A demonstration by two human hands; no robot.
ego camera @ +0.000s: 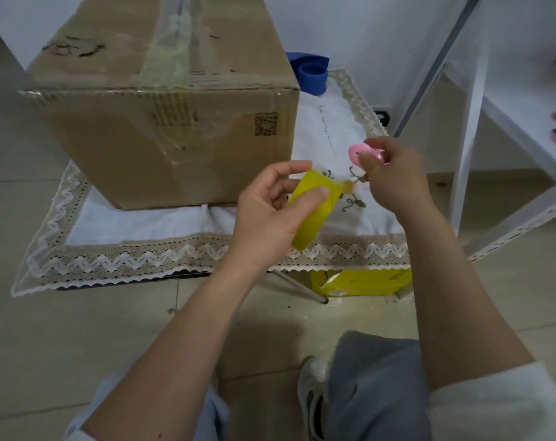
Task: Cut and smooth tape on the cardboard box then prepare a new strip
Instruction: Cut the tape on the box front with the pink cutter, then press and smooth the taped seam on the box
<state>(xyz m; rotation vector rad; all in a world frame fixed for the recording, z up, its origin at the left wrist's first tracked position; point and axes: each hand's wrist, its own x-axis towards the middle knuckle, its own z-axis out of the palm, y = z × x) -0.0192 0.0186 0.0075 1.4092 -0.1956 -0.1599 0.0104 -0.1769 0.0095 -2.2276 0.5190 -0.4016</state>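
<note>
Left grip clamps the yellow tape roll mid-frame while right grip, apparently pinching pink scissors, tugs its free end for a fresh strip.

Soft, even, dim light with a cool cast. Faint shadows sit under the box and on the floor below the forearms. The right hand is motion-blurred; lines beyond it bow at the edges.

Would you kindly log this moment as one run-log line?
left hand: holds tape roll | right hand: pink cutter | box: taped
</note>
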